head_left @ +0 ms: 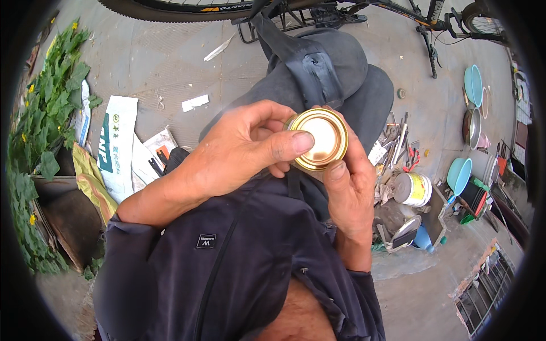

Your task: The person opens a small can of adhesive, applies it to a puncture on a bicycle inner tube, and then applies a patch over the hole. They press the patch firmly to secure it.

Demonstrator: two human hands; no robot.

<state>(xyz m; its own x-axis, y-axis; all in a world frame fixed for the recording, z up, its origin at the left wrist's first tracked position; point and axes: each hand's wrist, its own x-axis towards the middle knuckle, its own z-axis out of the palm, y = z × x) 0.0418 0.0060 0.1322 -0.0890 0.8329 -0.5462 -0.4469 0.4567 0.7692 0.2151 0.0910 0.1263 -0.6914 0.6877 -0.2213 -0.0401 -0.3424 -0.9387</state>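
A small round gold-coloured tin is held up between my two hands, its shiny top facing me. My left hand grips it from the left, with the thumb across its top near the rim and the fingers curled beside and under it. My right hand holds the tin from the right, thumb at the lower rim and the other fingers mostly hidden behind it. Below lie my legs in dark trousers and my dark jacket.
A bicycle stands ahead. At left are leafy plants and sacks. At right lie tools, a white bucket, turquoise basins and a metal grate set into the paved ground.
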